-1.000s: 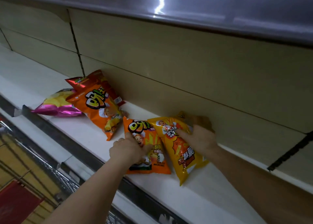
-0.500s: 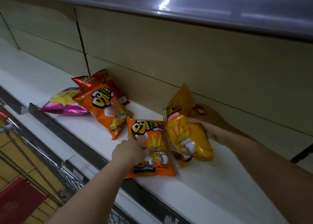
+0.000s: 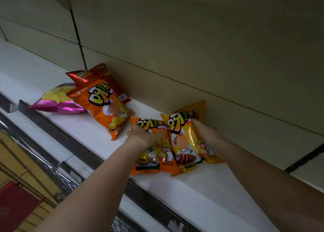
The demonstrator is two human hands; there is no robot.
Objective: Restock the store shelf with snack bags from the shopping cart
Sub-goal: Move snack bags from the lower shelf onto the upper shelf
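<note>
Two snack bags lie side by side on the white shelf (image 3: 201, 193). My left hand (image 3: 142, 136) grips the orange bag (image 3: 154, 154) near its top left. My right hand (image 3: 205, 133) holds the yellow bag (image 3: 184, 140) at its right side, fingers curled round its edge. The yellow bag lies front side up, its top against the beige back wall, and overlaps the orange bag's right edge. Further left another orange bag (image 3: 103, 105) leans over a red bag (image 3: 98, 73), with a pink-and-yellow bag (image 3: 56, 100) beside them.
The shelf's dark front rail (image 3: 73, 144) runs diagonally below the bags. The wire shopping cart (image 3: 57, 177) with a red panel (image 3: 14, 203) sits at the lower left. The beige back wall (image 3: 210, 47) closes the shelf behind, and the shelf surface continues to the right.
The yellow bag, which my right hand had lifted on edge, now lies flat and front side up beside the orange bag. My left hand stayed on the orange bag.
</note>
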